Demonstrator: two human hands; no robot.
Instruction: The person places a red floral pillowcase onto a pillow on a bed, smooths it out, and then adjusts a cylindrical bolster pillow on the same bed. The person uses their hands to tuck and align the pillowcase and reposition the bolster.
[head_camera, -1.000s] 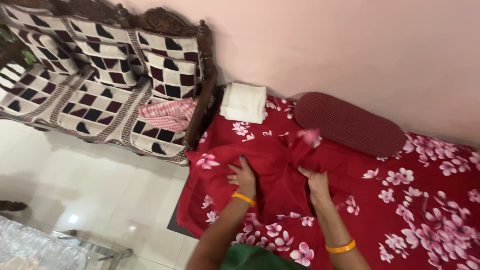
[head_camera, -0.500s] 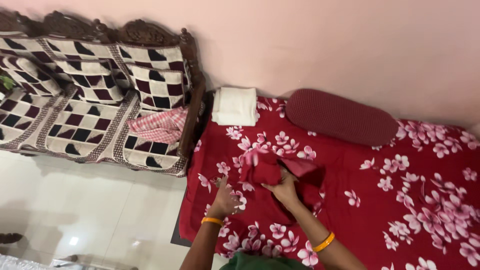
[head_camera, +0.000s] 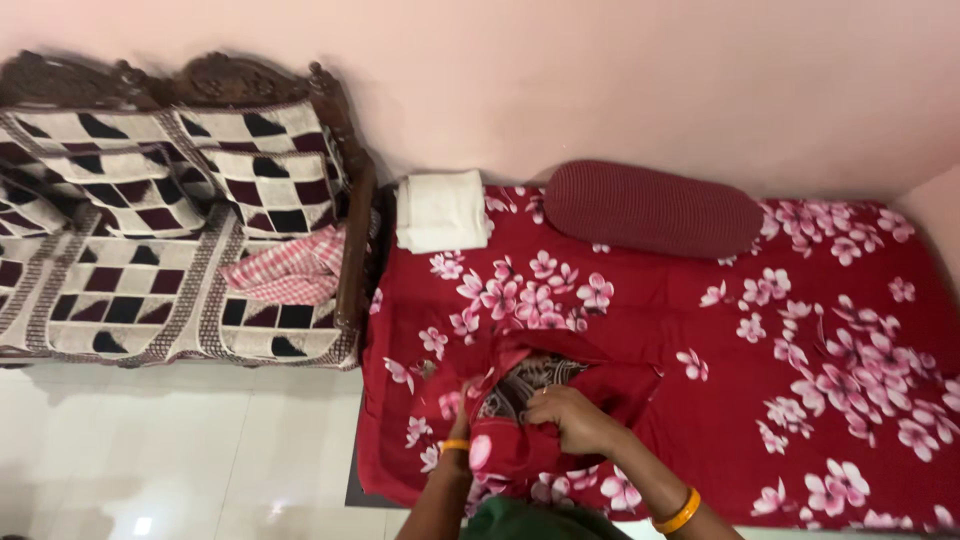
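Note:
A red bedsheet with pink flowers (head_camera: 760, 400) covers the bed. Near the front edge a bunched fold of the sheet (head_camera: 510, 445) is lifted, baring a dark patterned mattress patch (head_camera: 525, 383) under it. My right hand (head_camera: 572, 420) grips the gathered red cloth beside that patch. My left hand (head_camera: 460, 420) is mostly hidden behind the raised fold, its fingers closed on the cloth; an orange bangle shows at each wrist.
A dark red bolster (head_camera: 652, 208) lies along the pink wall at the bed's head. A folded white cloth (head_camera: 440, 210) sits at the bed's far left corner. A carved wooden sofa (head_camera: 150, 240) with checked cushions and a red checked towel (head_camera: 285, 272) stands left; white tiled floor (head_camera: 180, 450) below.
The view has swung right and down. Both hands pulled the bunched sheet toward the bed's front edge, uncovering the patterned mattress patch; the left hand slid behind the fold.

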